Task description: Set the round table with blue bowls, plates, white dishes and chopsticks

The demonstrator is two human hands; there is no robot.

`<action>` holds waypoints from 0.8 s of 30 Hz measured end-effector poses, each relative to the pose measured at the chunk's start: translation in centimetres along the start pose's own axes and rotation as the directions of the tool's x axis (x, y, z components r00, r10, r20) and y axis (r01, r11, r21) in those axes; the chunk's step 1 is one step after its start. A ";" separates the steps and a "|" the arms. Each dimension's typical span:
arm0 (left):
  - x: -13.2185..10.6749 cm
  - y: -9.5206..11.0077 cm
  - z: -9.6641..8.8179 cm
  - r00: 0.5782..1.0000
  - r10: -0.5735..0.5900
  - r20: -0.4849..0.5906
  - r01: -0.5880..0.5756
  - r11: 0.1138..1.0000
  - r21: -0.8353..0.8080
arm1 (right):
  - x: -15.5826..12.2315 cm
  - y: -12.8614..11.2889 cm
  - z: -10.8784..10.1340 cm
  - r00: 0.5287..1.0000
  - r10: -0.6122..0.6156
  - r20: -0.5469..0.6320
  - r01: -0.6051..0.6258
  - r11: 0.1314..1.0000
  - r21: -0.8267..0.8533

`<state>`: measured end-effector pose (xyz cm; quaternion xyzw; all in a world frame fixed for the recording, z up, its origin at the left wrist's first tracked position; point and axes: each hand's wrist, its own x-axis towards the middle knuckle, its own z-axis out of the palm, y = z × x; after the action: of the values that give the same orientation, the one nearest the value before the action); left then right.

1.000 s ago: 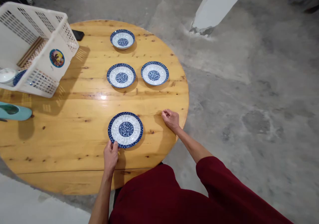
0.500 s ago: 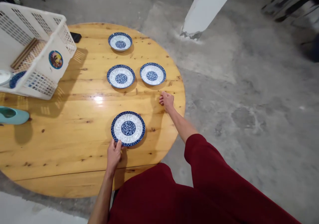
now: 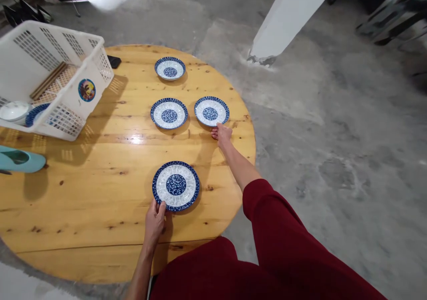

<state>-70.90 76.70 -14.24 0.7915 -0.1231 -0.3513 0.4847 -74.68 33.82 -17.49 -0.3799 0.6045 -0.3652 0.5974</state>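
Note:
Between the thumb and fingers of my left hand is the lower left rim of a blue-and-white plate, nearest to me. My right hand is closed at the near rim of the right-hand plate, thumb on the edge and the other fingers curled low beside it. Left of that one lies a similar plate, which no hand touches. A further patterned plate sits toward the table's far edge.
On the left of the round wooden table stands a white plastic basket with chopsticks and dishes inside. A teal holder is in front of it, and a black phone lies behind. Beyond the table a white pillar meets the concrete floor.
My right hand has come up to the right-hand plate's near rim and now touches it. My left hand keeps its hold on the near plate. The whole view has shifted slightly.

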 end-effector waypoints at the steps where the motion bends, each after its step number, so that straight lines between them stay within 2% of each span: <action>1: 0.0 0.0 0.0 1.000 -0.003 0.000 0.003 1.000 -0.002 | 0.0 0.0 0.0 1.000 0.004 -0.002 -0.004 1.000 -0.003; 8: -0.2 0.5 0.2 1.000 -0.008 0.001 0.008 0.998 0.061 | 1.1 0.5 -0.5 0.999 -0.024 -0.021 0.024 1.000 -0.012; 13: -0.2 0.2 0.6 0.999 -0.028 0.019 0.027 0.999 0.028 | 2.6 1.2 -0.6 1.000 -0.022 -0.013 0.022 1.000 -0.015; 24: -0.1 0.0 0.5 0.999 -0.024 0.023 0.023 1.000 0.021 | 2.2 0.9 -0.5 0.999 -0.033 -0.030 0.033 0.999 -0.020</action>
<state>-71.30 76.43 -14.39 0.7936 -0.1231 -0.3649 0.4710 -75.15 32.24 -19.23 -0.3900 0.6106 -0.3748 0.5784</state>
